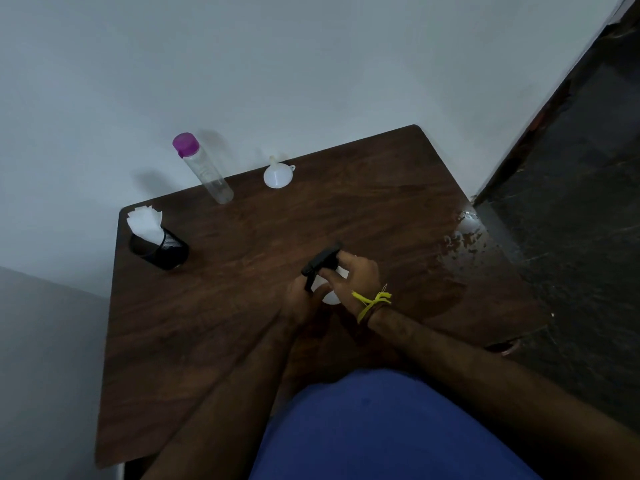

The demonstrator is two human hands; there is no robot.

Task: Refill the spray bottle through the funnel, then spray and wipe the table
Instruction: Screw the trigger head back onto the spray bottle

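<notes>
A white spray bottle (330, 295) with a black trigger head (320, 262) stands in the middle of the dark wooden table (242, 289). My left hand (300, 301) grips its body from the left. My right hand (353, 277) is closed around the neck and black head from the right. A white funnel (278, 174) lies spout up near the far table edge. A clear water bottle (207, 173) with a purple cap stands left of the funnel.
A black mesh holder (162, 247) with white paper tissues (144, 220) sits at the far left corner. Water droplets (464, 237) wet the table's right edge. A wall runs behind the table; dark floor lies to the right.
</notes>
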